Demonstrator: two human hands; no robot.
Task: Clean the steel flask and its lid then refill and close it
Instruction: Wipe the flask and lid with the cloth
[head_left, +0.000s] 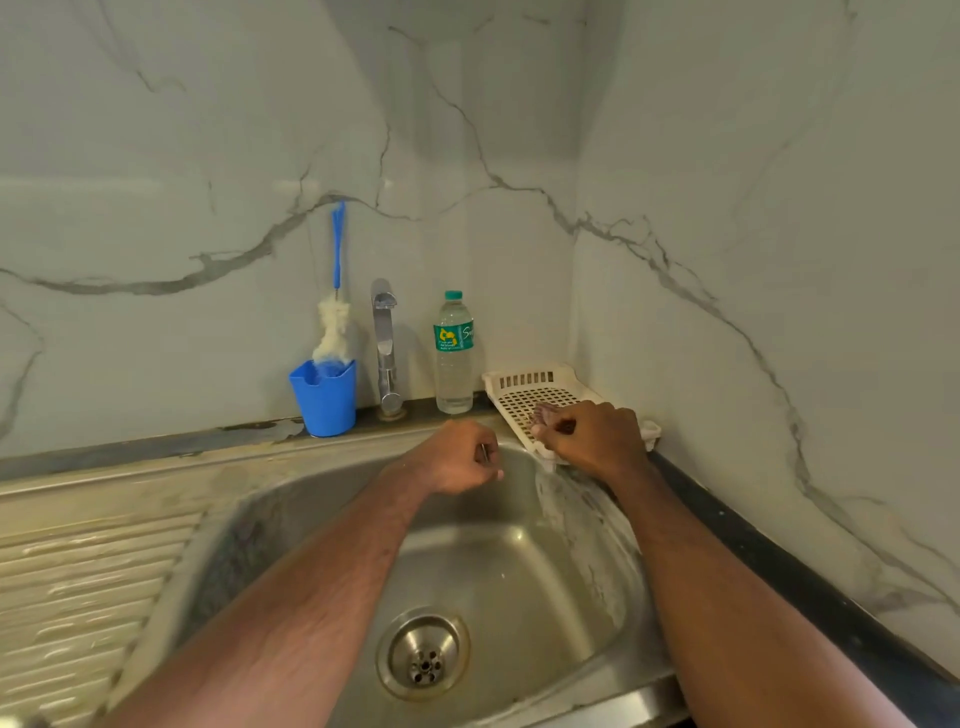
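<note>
Both hands reached out over the far end of a steel sink (322, 514). The left hand (457, 457) was curled into a loose fist above the basin, and a small dark sliver showed between its fingers; what that was could not be made out. The right hand (597, 439) rested at the near edge of a cream slotted tray (530, 387) that sat in the corner of the worktop (779, 566), its fingers curled around something small and pinkish that was mostly hidden, so what it gripped could not be told. Neither the steel flask nor its lid could be made out anywhere in the view.

Along the back ledge stood a blue cup (324, 397) holding a bottle brush (335, 312) with a blue handle and white bristles, then a chrome tap (385, 348), then a clear water bottle (453, 353) with a green cap and label, just beside the tray. The drain (423, 653) lay in the near part of the basin, between the two forearms. A ribbed draining board (78, 587) ran off to the left. Veined marble-look wall panels (727, 208) closed the corner behind.
</note>
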